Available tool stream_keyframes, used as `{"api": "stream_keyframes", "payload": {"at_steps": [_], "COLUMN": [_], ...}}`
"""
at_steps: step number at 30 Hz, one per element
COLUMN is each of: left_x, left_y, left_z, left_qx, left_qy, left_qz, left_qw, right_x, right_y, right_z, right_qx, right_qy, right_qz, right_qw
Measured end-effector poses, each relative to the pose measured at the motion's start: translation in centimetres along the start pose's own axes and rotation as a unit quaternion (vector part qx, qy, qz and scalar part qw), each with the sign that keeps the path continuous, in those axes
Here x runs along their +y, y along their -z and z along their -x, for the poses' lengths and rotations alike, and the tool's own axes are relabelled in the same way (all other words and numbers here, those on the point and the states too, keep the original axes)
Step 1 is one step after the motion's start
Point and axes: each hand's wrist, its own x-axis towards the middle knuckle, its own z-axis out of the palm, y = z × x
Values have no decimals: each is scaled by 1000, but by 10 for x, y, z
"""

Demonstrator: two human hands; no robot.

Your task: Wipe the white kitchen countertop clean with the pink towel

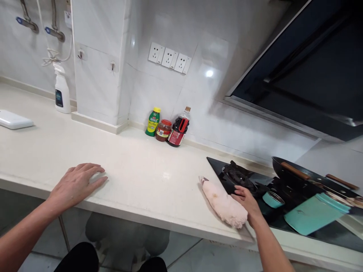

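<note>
kitchen, gas stove (241, 177), wok (279, 170), range hood (297, 75), condiments (163, 131)

Single head view; faces forward, down across countertop (133, 166) to wall (159, 88); close range

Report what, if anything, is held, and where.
The left hand holds nothing. The right hand is at the right edge of the pink cloth; whether it grips cannot be told.

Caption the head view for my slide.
Right hand at a pink cloth beside the stove; left hand over the counter.
</note>
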Motion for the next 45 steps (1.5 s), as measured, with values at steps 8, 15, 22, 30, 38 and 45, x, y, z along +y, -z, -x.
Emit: {"api": "stream_keyframes", "payload": {"at_steps": [8, 15, 22, 30, 38, 45], "left_x": [-1, -9, -12, -11, -11, -12], "left_y": [-3, -12, -18, -18, -17, -12], "left_z": [1, 2, 7, 7, 5, 7], "left_qx": [7, 31, 60, 42, 46, 54], "left_qy": [-7, -10, -8, 26, 32, 45], "left_qz": [-5, 7, 38, 37, 45, 66], "left_qw": [1000, 999, 997, 998, 997, 995], "right_x": [-44, -58, -35, -36, -139, -260], "right_y": [-8, -21, -53, -122, -234, -299], "right_z": [49, 65, -6, -134, -121, 14], "right_qx": [-150, -215, -166, -189, -264, -420], "right_qy": [98, 78, 73, 38, 150, 385], "right_qz": [215, 480, 527, 433, 306, 160], "right_qw": [960, 847, 830, 881, 902, 806]}}
